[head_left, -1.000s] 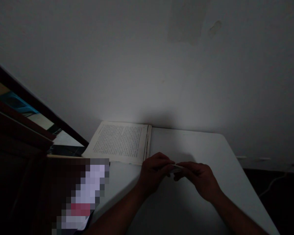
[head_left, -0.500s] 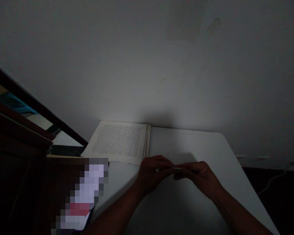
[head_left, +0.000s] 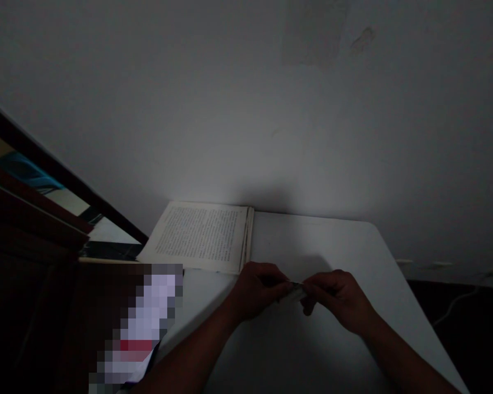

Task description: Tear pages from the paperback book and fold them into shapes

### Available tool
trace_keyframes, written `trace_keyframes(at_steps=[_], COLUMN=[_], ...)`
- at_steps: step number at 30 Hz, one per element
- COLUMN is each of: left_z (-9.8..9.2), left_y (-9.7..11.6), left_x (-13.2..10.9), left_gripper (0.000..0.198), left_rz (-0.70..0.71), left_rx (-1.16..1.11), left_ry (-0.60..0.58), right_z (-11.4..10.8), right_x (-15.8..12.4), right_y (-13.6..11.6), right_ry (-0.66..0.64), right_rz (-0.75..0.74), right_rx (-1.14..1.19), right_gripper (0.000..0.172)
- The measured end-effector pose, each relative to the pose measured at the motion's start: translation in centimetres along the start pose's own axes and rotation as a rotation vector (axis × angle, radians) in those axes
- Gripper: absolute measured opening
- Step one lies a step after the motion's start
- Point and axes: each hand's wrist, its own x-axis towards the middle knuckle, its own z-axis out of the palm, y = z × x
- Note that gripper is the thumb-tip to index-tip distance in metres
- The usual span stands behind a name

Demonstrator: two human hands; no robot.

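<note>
Between my two hands is a small pale piece of paper [head_left: 296, 293], seen low over the table, with a darker edge along its top. My left hand [head_left: 258, 290] pinches its left end between thumb and fingers. At the other end, the thumb and index finger of my right hand [head_left: 336, 295] grip it, while another finger hangs lower. Part of the paper is covered by my fingers, and the dim light hides its details.
A thick book or stack of printed pages [head_left: 201, 232] lies at the back left of the white table [head_left: 332, 235], against the wall. A blurred-out phone-like screen [head_left: 148, 323] is at the left edge beside dark wooden furniture [head_left: 24, 284]. A pale cable [head_left: 456, 306] runs at right.
My fingertips have moved slightly apart, and more of the paper's face shows between them. A finger of my right hand has dropped lower. The book stays in place.
</note>
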Motion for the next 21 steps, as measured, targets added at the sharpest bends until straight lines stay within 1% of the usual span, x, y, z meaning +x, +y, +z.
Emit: trace_keyframes(at_steps=[2,4,7,10,11,14,16,17,21], left_z=[0.02,0.16,0.37,0.37,0.30,0.00,-0.14,-0.15,0.17], left_y=[-0.04,0.01,0.04,-0.14,-0.23,-0.44,-0.44,-0.40,-0.30], left_x=[0.01,-0.04,-0.08,0.01,0.05,0.11,0.06,0.01,-0.16], left_gripper=[0.017,0.016,0.016,0.018,0.019,0.023,0.024,0.024,0.024], left_rz=[0.028,0.047,0.035,-0.013,-0.040,-0.105,-0.091,-0.068,0.001], left_rx=[-0.032,-0.051,-0.080,-0.119,-0.130,-0.103,-0.074,-0.071,-0.116], left_ry=[0.063,0.124,0.141,0.115,0.088,-0.053,-0.110,-0.107,-0.029], right_z=[0.02,0.07,0.07,-0.08,-0.15,-0.30,-0.27,-0.22,0.03], right_x=[0.20,0.35,0.38,0.26,0.22,0.19,0.23,0.26,0.31], right_y=[0.33,0.53,0.51,0.41,0.42,0.58,0.73,0.80,0.88], right_ry=[0.022,0.064,0.094,0.071,0.061,0.030,0.038,0.047,0.038], right_rz=[0.044,0.068,0.056,0.034,0.030,0.031,0.041,0.045,0.027], right_rx=[0.098,0.158,0.165,0.166,0.169,0.169,0.172,0.179,0.204], right_gripper=[0.022,0.022,0.028,0.028,0.027,0.025,0.025,0.025,0.028])
